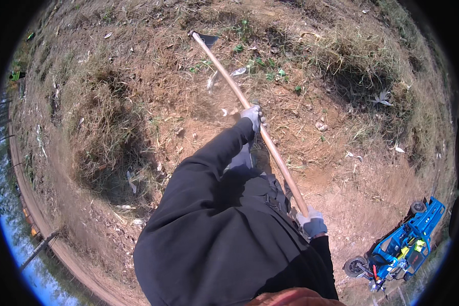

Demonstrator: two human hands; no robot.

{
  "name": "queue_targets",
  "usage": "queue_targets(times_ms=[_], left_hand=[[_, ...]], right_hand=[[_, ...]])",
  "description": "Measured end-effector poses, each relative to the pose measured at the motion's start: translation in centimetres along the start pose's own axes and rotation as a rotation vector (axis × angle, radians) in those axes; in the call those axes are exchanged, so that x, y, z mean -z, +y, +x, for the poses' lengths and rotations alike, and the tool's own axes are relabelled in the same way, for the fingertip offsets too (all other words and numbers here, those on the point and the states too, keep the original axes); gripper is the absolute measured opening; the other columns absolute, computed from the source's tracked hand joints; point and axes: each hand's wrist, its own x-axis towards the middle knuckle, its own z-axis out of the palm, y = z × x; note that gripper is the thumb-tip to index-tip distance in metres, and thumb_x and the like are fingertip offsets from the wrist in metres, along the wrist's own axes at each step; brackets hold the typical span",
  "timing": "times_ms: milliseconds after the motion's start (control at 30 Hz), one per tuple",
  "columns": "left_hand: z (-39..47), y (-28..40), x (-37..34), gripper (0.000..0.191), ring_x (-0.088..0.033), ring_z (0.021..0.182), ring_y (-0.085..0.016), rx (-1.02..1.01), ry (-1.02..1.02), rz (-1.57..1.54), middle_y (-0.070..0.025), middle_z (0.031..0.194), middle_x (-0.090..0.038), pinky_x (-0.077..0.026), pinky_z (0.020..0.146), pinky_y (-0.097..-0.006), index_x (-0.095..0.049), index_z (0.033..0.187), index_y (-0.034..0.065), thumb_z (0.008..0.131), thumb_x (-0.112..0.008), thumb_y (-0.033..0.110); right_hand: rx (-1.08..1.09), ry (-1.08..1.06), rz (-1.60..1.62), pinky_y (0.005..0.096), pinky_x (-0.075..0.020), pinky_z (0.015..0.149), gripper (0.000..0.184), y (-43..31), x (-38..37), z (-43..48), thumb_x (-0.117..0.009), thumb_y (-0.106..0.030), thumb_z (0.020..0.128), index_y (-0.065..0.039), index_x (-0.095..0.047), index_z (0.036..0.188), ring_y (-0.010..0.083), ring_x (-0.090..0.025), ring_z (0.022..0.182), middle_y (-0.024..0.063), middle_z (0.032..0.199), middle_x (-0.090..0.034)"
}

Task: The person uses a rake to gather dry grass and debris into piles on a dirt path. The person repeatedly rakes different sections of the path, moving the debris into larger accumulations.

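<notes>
A long-handled hoe stretches diagonally across the view, its pale wooden handle (229, 79) running from lower right to upper left. Its dark metal blade (208, 39) is at the far end, over or against the dry soil; I cannot tell whether it touches. Partway along the shaft, my left hand (253, 116) is wrapped around it in a light grey work glove. At the near end, beside my hip, my right hand (311, 221) grips the handle in a similar glove. Some green weeds (273, 72) grow to the right of the blade, and loose reddish soil (199, 134) lies before me.
Heaps of dry grass stand at left (103, 134) and right (352, 53). Pale dry husks (382, 98) are scattered about. A blue motor tricycle (401, 244) is parked at lower right. A dirt road (57, 248) and a pole (38, 250) lie along the left edge.
</notes>
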Motion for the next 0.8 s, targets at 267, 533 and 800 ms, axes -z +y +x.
queue_targets(times_ms=[267,533,800], left_hand=[[11.7,9.4,0.8,0.012,-0.052,0.054,-0.024,-0.162,0.425,0.142,-0.0025,0.065,-0.047,-0.046,0.051,-0.0447,-0.05,0.082,0.0142,0.09,-0.05,0.024],[8.1,-6.1,-7.7,0.006,-0.042,0.044,-0.02,0.296,0.589,0.007,-0.0015,0.061,-0.041,-0.042,0.045,-0.0434,-0.047,0.086,0.0116,0.089,-0.053,0.014],[12.6,4.8,-13.4,0.011,-0.042,0.047,-0.02,0.019,0.476,-0.024,-0.0008,0.062,-0.04,-0.04,0.045,-0.0392,-0.048,0.08,0.0139,0.09,-0.05,0.018]], right_hand=[[0.023,-0.188,-0.176,0.0416,-0.0501,0.07,0.038,-11.7,12.8,10.0,-0.063,-0.032,0.076,-0.003,-0.06,0.099,0.0356,-0.065,0.081,0.0212,0.082,-0.065],[-0.338,-0.264,-0.266,0.0397,-0.0497,0.063,0.03,-2.7,21.6,-1.0,-0.069,-0.031,0.074,-0.004,-0.062,0.086,0.031,-0.066,0.07,0.017,0.071,-0.065],[-0.207,-0.192,0.016,0.038,-0.0488,0.058,0.029,-3.0,21.7,8.5,-0.069,-0.026,0.075,-0.002,-0.06,0.089,0.0261,-0.063,0.061,0.0151,0.067,-0.063]])
